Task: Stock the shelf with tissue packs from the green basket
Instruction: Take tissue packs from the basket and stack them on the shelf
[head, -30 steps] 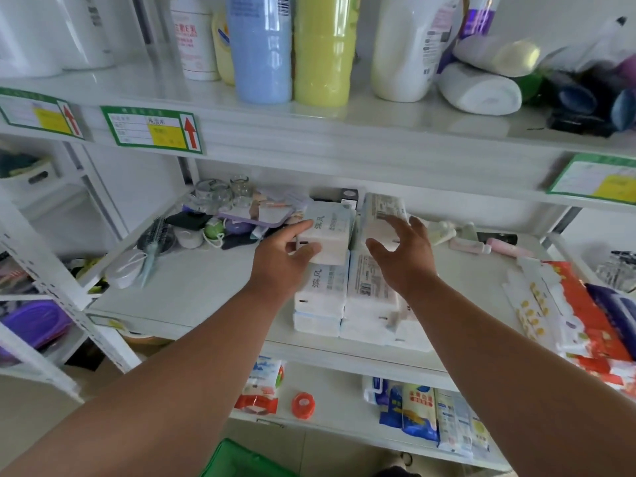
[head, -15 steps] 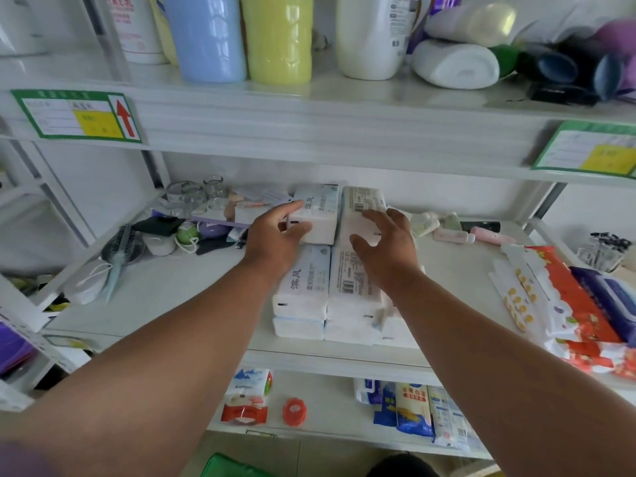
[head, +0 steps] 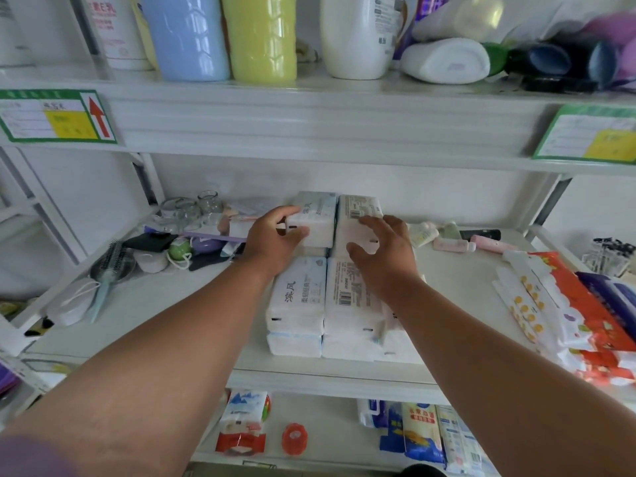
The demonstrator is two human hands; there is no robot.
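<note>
- The white shelf you are reaching into is the middle level, with a bottle shelf above it and a lower shelf below.
- Your tissue packs sit mid-shelf in two rows. The front stack is near the front edge, two layers high, each pack's long axis running front to back with its short end toward you.
- The back-left pack and back-right pack lie directly behind that stack, side by side and touching, long axes also pointing toward the back wall.
- Red and white packages lie on the shelf's right side, well apart from the tissue.
- Your left hand wraps the near end of the back-left pack, thumb on top, fingers curled against its front face.
- Your right hand rests palm-down on the back-right pack, fingers spread and partly curled over its top; you press rather than clamp it.
- A hairbrush lies at the left, near small clutter.
</note>
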